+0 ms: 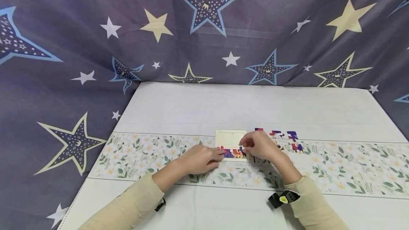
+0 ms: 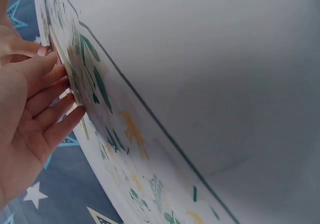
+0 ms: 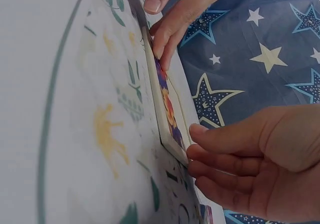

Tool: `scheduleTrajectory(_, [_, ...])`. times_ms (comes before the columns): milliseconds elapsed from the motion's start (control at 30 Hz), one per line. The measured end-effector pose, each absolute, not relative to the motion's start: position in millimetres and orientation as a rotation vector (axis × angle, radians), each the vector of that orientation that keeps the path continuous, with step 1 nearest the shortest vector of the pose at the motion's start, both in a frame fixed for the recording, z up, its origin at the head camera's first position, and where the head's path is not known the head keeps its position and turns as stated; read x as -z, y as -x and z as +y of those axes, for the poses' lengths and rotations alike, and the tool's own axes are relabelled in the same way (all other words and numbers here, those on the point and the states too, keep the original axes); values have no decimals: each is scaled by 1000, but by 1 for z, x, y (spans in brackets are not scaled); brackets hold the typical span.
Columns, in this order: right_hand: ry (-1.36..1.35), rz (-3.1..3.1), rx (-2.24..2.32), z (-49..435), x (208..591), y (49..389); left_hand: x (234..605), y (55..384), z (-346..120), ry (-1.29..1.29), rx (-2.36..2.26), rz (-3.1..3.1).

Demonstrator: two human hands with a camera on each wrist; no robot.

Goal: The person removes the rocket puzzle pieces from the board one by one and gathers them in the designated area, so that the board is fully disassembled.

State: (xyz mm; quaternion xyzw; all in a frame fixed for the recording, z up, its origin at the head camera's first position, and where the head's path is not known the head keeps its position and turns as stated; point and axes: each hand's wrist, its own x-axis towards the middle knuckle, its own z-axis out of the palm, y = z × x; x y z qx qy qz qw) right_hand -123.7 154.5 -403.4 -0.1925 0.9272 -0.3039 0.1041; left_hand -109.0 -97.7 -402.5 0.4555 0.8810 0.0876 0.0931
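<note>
A cream puzzle tray (image 1: 228, 138) lies flat on the floral strip of the tabletop. Along its near edge runs a row of joined purple, red and orange jigsaw pieces (image 1: 234, 153). My left hand (image 1: 202, 159) rests at the tray's left side, its extended fingertips touching the edge and the leftmost piece. From the right, my right hand (image 1: 260, 146) reaches over the tray's right edge, with thumb and fingers loosely bent and apart. In the right wrist view its fingertips (image 3: 193, 168) are right at the tray's corner, and no piece shows between them.
Several loose jigsaw pieces (image 1: 292, 135) lie right of the tray, some partly hidden behind my right hand. Dark printed lettering (image 1: 257, 159) shows on the table covering beneath that hand. A star-patterned curtain (image 1: 204, 45) hangs behind the white table (image 1: 191, 105).
</note>
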Motion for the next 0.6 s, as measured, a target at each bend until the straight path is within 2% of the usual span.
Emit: scheduleTrajectory(600, [543,2782,846,148,406,122,399,111,-90,-1487,-193,2658])
